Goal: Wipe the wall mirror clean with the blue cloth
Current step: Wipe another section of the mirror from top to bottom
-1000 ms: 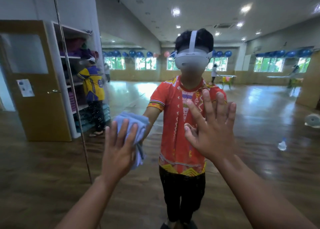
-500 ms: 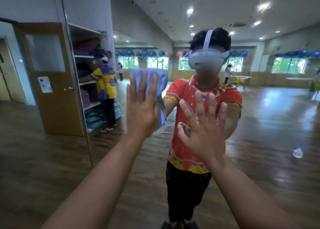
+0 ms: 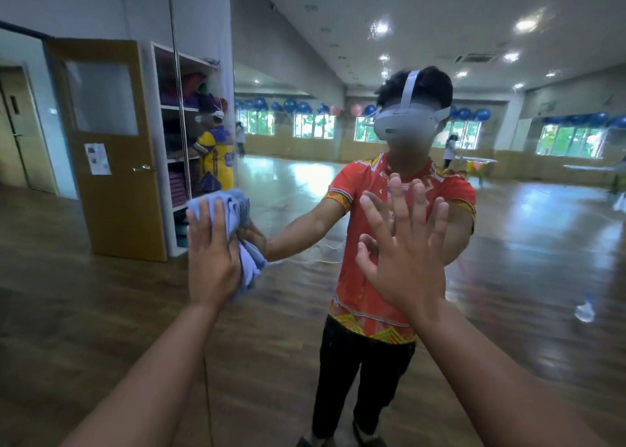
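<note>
Head view only. Left hand (image 3: 210,260) spread flat, fingers up, pressing bunched blue cloth (image 3: 233,223) against mirror (image 3: 508,277), at about chest height, left of centre and just right of a vertical seam (image 3: 179,118) in the glass. Cloth pinned under palm, not gripped in a fist; folds spilling out to the right and below the hand. Right hand (image 3: 403,253) also open and flat, fingers splayed, holding nothing, seemingly braced on the glass over the reflected red shirt (image 3: 369,277); actual contact hard to confirm. Judged mid-wipe: cloth working the middle band left of the reflection. No clear boundary between wiped and unwiped glass visible, so progress hard to grade; faint specks showing near the upper ceiling reflections, probably still to clean. Lower glass, far right and the panel beyond the seam likely still left, as a guess only. Counts: one cloth, two hands, one mirror wall with at least two panels, one seam. In reflection: one person wearing a headset (image 3: 406,121), a second figure in yellow (image 3: 216,155) by the shelves (image 3: 176,175), one wooden door (image 3: 111,141), a row of blue balloons too small and blurred to count, a bottle (image 3: 584,309) on the floor at right.
</note>
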`<state>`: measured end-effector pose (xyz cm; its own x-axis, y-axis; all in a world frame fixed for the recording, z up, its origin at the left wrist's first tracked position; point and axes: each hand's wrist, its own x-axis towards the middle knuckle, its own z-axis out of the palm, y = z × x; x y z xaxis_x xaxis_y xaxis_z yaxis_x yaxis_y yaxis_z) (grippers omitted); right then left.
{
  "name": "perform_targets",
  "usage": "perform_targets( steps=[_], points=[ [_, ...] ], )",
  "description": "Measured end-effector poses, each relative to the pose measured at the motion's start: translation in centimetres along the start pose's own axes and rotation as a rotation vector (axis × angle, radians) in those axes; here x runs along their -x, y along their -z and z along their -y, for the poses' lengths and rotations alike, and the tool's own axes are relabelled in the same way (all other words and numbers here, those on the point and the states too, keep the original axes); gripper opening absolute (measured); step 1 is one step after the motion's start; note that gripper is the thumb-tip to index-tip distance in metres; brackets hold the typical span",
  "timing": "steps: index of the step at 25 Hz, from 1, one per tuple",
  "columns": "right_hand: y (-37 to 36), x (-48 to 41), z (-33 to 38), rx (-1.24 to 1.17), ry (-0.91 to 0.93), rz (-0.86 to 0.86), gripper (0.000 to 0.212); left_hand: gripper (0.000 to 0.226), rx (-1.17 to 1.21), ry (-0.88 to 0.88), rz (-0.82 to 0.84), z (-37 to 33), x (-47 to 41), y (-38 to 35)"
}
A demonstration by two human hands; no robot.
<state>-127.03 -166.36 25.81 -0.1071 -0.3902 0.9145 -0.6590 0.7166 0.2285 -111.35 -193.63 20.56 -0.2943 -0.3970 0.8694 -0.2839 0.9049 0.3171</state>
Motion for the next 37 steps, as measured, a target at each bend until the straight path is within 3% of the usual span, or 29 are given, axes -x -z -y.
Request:
perform_targets(
  steps=[8,11,14,18,22,26,31,37],
  points=[
    [-2.7,-2.8,7.5,0.012,0.038,-0.039,0.067,0.069,0.065,0.007,-0.164,-3.6,-10.7,2.2],
    [-3.9,-3.2,9.4,-0.009,-0.024,-0.104,0.066,0.07,0.038,-0.268,-0.112,-2.3,-7.3,0.8],
    [-4.7,-3.1,9.3,0.0,-0.013,-0.138,0.066,0.068,-0.103,-0.516,-0.013,3.7,-1.4,-0.7],
    [-4.8,-3.0,9.4,0.004,-0.017,-0.124,0.067,0.065,-0.045,-0.31,-0.023,7.2,-0.5,0.3],
    [-4.8,-3.1,9.4,0.018,-0.034,-0.114,0.068,0.066,0.103,-0.122,-0.18,2.6,-8.7,2.0],
    [-4.9,-3.0,9.5,0.028,-0.039,-0.116,0.068,0.067,0.141,-0.089,-0.283,-0.5,-13.4,2.7],
    [-4.5,-3.1,9.5,0.021,-0.043,-0.107,0.066,0.065,0.196,-0.219,-0.263,1.5,-8.2,0.7],
    [-3.4,-0.3,9.7,-0.026,0.022,-0.046,0.067,0.058,0.151,-0.1,-0.132,4.6,1.5,-1.9]
  ],
)
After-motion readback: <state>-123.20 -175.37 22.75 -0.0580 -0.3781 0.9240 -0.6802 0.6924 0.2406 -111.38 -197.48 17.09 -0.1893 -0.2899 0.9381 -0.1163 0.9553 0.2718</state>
